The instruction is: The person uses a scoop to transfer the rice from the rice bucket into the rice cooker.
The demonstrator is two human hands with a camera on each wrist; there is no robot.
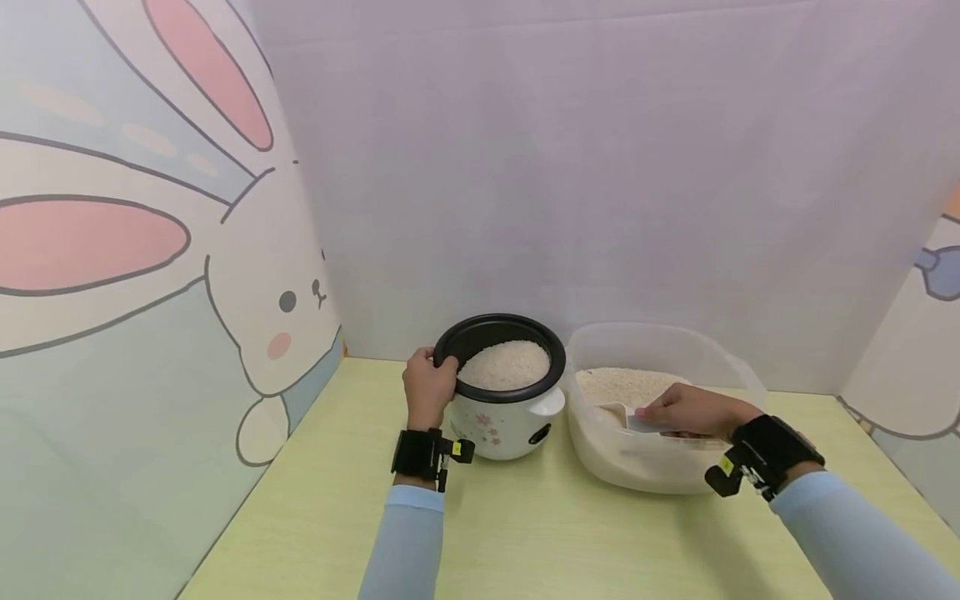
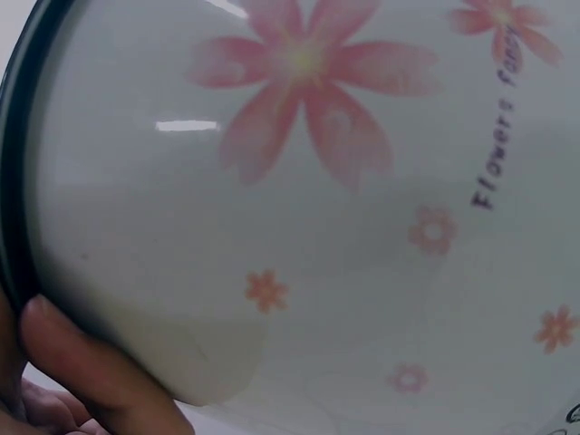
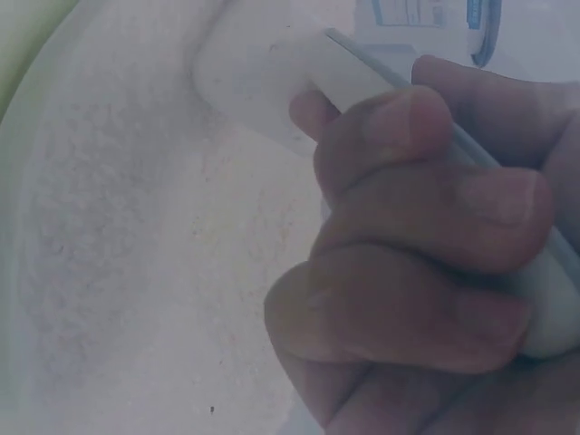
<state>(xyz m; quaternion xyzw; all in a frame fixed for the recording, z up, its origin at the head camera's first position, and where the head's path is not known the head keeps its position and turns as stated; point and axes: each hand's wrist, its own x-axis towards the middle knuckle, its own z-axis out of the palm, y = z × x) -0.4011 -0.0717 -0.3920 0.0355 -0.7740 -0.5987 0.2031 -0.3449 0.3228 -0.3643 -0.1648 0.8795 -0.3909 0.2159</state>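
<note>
A white rice cooker (image 1: 474,423) with pink flowers and a black rim stands left of centre, rice (image 1: 507,367) heaped inside it. My left hand (image 1: 429,385) grips its left side at the rim; in the left wrist view the thumb (image 2: 82,358) lies along the flowered wall. To the right is a translucent tub (image 1: 637,467) holding more rice (image 1: 622,383). My right hand (image 1: 693,410) reaches over the tub's near edge, fingers curled round the handle of a white scoop (image 1: 617,412). The scoop's bowl is down at the rice, partly hidden.
Cooker and tub stand side by side on a pale yellow table (image 1: 525,533), close to the lilac back cloth (image 1: 585,167). A rabbit-printed wall panel (image 1: 247,333) bounds the left side, and another printed panel (image 1: 915,358) the right.
</note>
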